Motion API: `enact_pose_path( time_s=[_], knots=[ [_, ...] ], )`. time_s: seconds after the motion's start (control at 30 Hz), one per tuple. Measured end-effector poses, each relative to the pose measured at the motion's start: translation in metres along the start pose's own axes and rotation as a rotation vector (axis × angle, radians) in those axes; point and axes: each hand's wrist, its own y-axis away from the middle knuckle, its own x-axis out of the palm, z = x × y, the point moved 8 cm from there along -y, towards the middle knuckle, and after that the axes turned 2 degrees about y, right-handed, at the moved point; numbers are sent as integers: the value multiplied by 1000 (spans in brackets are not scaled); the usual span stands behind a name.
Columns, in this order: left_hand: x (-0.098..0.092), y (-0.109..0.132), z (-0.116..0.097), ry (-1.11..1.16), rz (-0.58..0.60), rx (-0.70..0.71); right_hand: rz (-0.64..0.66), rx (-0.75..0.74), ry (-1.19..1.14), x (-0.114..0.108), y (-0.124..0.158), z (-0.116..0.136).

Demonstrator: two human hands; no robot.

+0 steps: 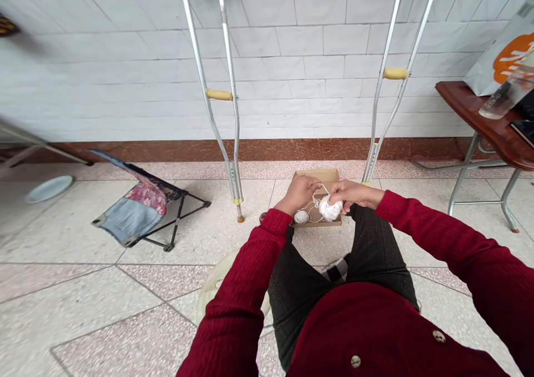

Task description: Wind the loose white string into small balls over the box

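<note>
White string ball (331,208) sits in our right hand (354,193); the fingers curve over its top and grip it, so part of the ball is hidden. Our left hand (298,193) is above a cardboard box (316,174), with fingers bent down and half closed. A strand of string (322,188) rises close to these fingers, but we cannot tell if they pinch it. Under this hand lies a smaller white ball (301,217), and we cannot say if it is inside the box or on its edge. Thin loops (312,210) run between the two balls. Our hands hide most of the box inside.

Red sleeves (434,227) cover both arms, and dark trousers (375,249) are just before the box. One aluminium crutch (218,94) and another crutch (395,73) stand against the tiled wall, on either side of the box, their tops cut off by the frame. At right, a wooden table (471,102) holds a plastic bottle (503,93) and a paper bag (496,49), all cut off. At left are a folding stool (137,210) and a pale plate (50,188).
</note>
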Motion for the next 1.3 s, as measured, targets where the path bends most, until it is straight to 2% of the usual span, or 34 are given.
enact_pose_path(
  time_s=[0.07,0.13,0.23,0.3,0.37,0.47,0.57,0.7,0.83,1.0,1.1,1.2,1.3],
  knots=[
    [-5,-5,-9,-106,9,34,-163,4,103,-17,-6,-12],
    [-2,-8,-10,-131,43,-3,-377,-32,181,-39,-11,-15],
    [12,-6,-3,10,109,-117,-651,-98,232,-65,-15,-11],
    [20,-2,0,182,125,-174,-743,-148,178,-73,-19,-6],
    [23,3,-2,345,136,-197,-778,-187,56,-79,-23,-2],
    [22,13,-10,520,166,-188,-744,-222,-201,-87,-28,7],
    [19,21,-16,605,176,-179,-613,-221,-439,-85,-29,21],
    [21,25,-18,685,179,-167,-494,-274,-548,-71,-20,45],
    [22,28,-25,740,188,-156,-549,-282,-567,-70,-16,50],
    [25,42,-37,766,301,-152,-678,-284,-568,-94,-18,41],
    [34,51,-36,729,357,-164,-701,-290,-584,-103,-20,41],
    [46,55,-24,643,370,-174,-602,-264,-621,-92,-22,47],
    [52,49,-1,531,293,-197,-367,-227,-556,-60,-18,52]
  ],
)
